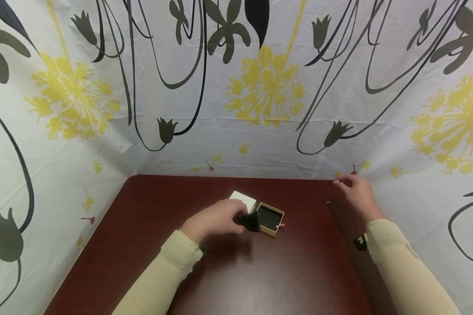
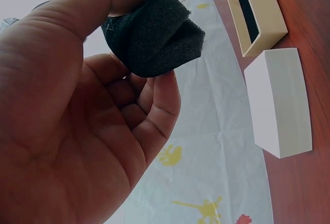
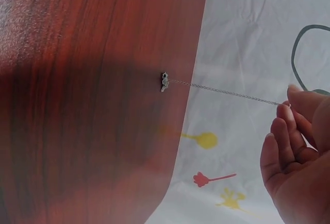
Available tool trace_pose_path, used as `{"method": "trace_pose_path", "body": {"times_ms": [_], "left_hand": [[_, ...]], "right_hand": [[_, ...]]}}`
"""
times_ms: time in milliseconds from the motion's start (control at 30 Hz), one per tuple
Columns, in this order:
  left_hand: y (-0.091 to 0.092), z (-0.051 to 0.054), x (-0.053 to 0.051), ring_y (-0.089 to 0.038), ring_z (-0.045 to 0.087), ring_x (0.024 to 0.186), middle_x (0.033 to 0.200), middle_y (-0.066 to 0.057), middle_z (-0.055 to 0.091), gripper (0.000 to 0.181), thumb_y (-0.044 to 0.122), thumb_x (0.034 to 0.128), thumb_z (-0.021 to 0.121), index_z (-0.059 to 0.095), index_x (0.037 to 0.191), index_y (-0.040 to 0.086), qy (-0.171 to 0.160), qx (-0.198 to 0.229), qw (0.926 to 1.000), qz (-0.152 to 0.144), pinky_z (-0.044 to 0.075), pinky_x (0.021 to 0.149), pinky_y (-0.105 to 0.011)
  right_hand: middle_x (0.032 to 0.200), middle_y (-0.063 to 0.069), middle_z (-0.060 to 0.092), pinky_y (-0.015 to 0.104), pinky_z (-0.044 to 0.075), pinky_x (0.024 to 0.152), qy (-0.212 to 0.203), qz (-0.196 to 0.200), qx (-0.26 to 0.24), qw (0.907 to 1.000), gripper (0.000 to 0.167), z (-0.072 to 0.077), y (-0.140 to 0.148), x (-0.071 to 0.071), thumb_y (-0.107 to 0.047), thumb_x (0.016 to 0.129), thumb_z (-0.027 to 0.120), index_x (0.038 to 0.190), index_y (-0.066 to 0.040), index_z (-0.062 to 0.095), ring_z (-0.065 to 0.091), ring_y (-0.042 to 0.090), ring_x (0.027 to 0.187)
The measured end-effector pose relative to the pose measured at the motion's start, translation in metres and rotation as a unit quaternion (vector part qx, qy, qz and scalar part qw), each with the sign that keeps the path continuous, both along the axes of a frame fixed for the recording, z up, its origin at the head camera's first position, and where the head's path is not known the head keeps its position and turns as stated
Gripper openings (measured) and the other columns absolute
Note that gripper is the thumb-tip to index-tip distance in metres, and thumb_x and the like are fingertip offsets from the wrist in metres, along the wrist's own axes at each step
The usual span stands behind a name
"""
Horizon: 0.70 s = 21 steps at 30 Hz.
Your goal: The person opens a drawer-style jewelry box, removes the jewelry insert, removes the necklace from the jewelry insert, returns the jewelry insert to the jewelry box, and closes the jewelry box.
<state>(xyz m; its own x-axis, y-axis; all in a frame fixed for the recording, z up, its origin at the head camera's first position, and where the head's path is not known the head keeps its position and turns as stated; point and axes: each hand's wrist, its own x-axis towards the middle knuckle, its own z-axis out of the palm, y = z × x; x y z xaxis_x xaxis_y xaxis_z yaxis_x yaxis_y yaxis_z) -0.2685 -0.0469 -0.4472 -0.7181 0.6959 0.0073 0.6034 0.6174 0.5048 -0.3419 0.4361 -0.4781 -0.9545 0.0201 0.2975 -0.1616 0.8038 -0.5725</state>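
Note:
My left hand [image 1: 220,218] holds a piece of black foam [image 2: 160,36], bent double between thumb and fingers. Close by on the table are a small tan box tray [image 1: 279,217] with a dark inside and a white box part [image 1: 241,200]. Toward the table's right edge, the thumb and fingertips of my right hand [image 1: 356,194] pinch one end of a thin silver necklace [image 3: 232,93]. Its chain is stretched straight, with a small sparkling pendant [image 3: 164,82] at the other end. Whether the pendant touches the table cannot be told.
The dark red wooden table [image 1: 299,271] ends at the back and sides against a white cloth [image 1: 205,144] printed with flowers. A small tab [image 1: 281,225] sticks out from the tan tray's right side.

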Motion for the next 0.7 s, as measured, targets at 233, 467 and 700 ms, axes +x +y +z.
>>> {"method": "trace_pose_path", "body": {"times_ms": [233, 467, 700], "left_hand": [[-0.001, -0.001, 0.000, -0.012, 0.061, 0.090, 0.102, 0.009, 0.066, 0.020, 0.016, 0.0917, 0.087, 0.074, 0.107, 0.019, 0.001, 0.000, 1.0000, 0.001, 0.055, 0.086, -0.032], [-0.001, 0.001, 0.002, -0.013, 0.062, 0.091, 0.102, 0.008, 0.066, 0.021, 0.014, 0.0926, 0.087, 0.075, 0.108, 0.018, -0.006, 0.003, 1.0000, 0.005, 0.056, 0.087, -0.033], [-0.001, -0.001, 0.002, -0.013, 0.062, 0.091, 0.102, 0.008, 0.066, 0.021, 0.015, 0.0925, 0.088, 0.075, 0.109, 0.018, -0.003, 0.000, 1.0000, 0.004, 0.056, 0.087, -0.032]], "right_hand": [[0.110, 0.023, 0.078, 0.032, 0.056, 0.072, 0.014, 0.011, 0.008, 0.9998, 0.026, -0.007, 0.000, -0.002, -0.021, 0.109, 0.072, 0.118, 0.003, 0.078, 0.073, 0.039, 0.097], [0.114, 0.025, 0.079, 0.045, 0.059, 0.076, 0.005, 0.013, 0.012, 0.9998, 0.027, -0.014, 0.000, -0.004, -0.021, 0.110, 0.072, 0.119, 0.003, 0.078, 0.074, 0.042, 0.100], [0.117, 0.026, 0.076, 0.058, 0.059, 0.084, -0.012, 0.018, 0.018, 0.9996, 0.023, -0.020, 0.001, -0.005, -0.019, 0.110, 0.070, 0.118, 0.002, 0.077, 0.072, 0.045, 0.105]]}}
